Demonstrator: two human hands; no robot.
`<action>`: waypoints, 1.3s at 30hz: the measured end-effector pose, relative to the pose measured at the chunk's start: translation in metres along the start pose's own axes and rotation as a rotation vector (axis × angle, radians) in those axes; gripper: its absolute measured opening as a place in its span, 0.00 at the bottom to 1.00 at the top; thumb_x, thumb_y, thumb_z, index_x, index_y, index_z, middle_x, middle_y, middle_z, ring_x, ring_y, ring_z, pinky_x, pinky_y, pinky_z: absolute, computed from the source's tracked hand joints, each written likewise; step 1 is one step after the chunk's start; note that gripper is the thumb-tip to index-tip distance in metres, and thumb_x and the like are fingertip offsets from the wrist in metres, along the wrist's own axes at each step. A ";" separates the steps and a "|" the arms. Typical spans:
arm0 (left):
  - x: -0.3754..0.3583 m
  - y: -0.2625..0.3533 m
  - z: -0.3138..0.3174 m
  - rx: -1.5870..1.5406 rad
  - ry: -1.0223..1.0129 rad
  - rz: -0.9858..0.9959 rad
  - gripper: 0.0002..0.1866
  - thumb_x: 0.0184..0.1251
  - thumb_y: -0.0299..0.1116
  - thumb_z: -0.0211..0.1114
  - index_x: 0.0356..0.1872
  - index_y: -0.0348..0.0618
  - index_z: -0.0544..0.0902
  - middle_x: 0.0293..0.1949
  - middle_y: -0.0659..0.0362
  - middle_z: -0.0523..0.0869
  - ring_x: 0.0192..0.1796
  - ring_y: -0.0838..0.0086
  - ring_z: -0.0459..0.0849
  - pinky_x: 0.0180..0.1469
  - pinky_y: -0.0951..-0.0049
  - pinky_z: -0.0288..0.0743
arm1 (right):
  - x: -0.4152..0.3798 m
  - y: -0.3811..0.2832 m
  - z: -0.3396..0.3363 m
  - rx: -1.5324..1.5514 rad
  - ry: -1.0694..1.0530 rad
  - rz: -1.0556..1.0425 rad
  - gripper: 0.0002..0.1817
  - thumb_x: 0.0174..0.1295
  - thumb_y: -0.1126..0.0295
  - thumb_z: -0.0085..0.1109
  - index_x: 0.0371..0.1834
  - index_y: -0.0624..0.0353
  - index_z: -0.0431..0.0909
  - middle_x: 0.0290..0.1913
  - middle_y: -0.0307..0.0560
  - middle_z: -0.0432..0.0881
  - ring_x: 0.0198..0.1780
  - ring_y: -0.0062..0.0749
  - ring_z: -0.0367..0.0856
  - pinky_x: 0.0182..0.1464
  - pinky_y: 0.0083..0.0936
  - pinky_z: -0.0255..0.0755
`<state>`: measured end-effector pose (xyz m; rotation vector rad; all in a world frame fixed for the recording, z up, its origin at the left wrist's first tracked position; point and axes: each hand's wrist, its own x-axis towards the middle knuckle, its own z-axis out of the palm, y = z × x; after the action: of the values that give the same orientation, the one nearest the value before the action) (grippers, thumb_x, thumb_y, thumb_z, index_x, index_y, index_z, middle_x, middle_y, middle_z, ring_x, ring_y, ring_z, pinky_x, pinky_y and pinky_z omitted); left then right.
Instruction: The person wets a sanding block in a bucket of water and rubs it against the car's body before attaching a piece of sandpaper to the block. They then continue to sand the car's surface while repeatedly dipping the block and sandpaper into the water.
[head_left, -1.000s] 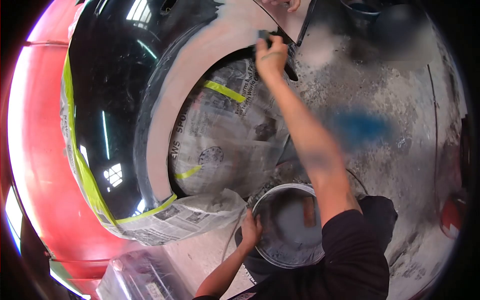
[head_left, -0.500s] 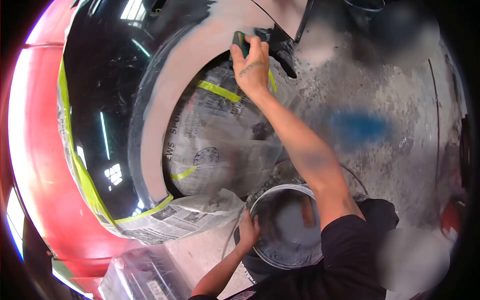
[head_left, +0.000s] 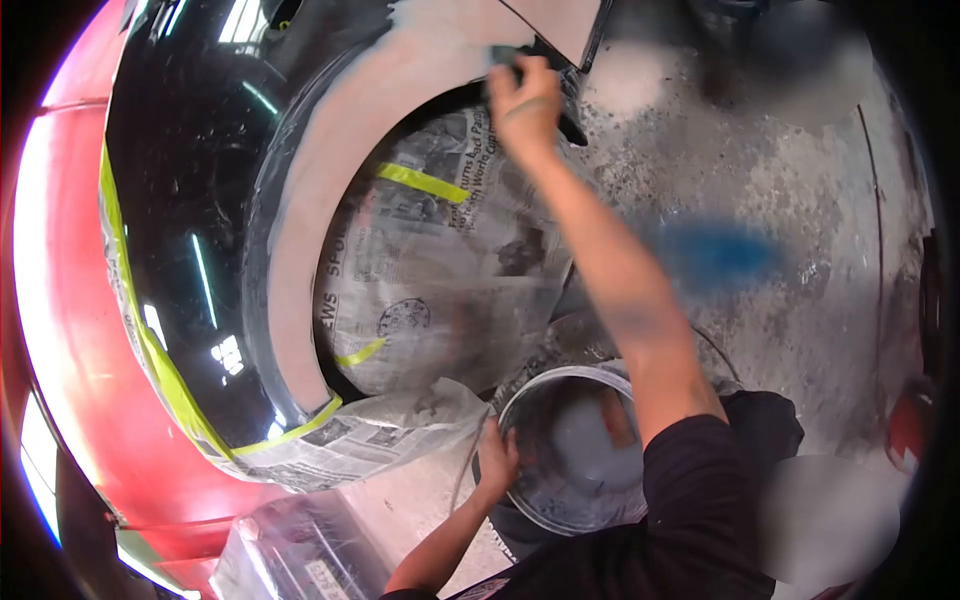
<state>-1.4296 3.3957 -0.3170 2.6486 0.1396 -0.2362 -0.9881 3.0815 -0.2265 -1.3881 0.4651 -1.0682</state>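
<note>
My right hand (head_left: 526,108), blurred by motion, is closed on a dark green sanding block (head_left: 506,56). It presses the block to the upper end of the pale, sanded-looking band (head_left: 310,200) around the wheel arch of a glossy black car panel (head_left: 180,230). Newspaper (head_left: 440,290) covers the wheel inside the arch, held with strips of yellow-green tape (head_left: 425,183). Low in the view, my left hand (head_left: 497,458) grips the near-left rim of a round bucket (head_left: 530,385). Greyish liquid and a reddish-brown block (head_left: 617,418) are inside the bucket.
More newspaper (head_left: 370,440) hangs below the arch along a taped edge. Red bodywork (head_left: 65,300) curves along the left. A plastic-wrapped box (head_left: 300,550) stands at the bottom left. The stained concrete floor (head_left: 780,180) lies to the right, with a red object (head_left: 910,430) at its edge.
My right hand has moved a little up and to the right with the sanding block along the pale band. My left hand stays on the bucket rim. The view has shifted slightly.
</note>
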 end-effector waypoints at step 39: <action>0.000 0.013 -0.004 0.110 0.002 -0.040 0.21 0.79 0.30 0.63 0.68 0.39 0.75 0.48 0.33 0.88 0.53 0.32 0.87 0.53 0.39 0.78 | 0.000 0.009 -0.002 0.047 -0.061 0.054 0.25 0.72 0.55 0.69 0.59 0.67 0.79 0.50 0.70 0.84 0.58 0.68 0.82 0.63 0.53 0.75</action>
<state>-1.4268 3.3859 -0.3077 2.7577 0.1853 -0.2617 -0.9870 3.0790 -0.2353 -1.3560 0.4279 -0.9846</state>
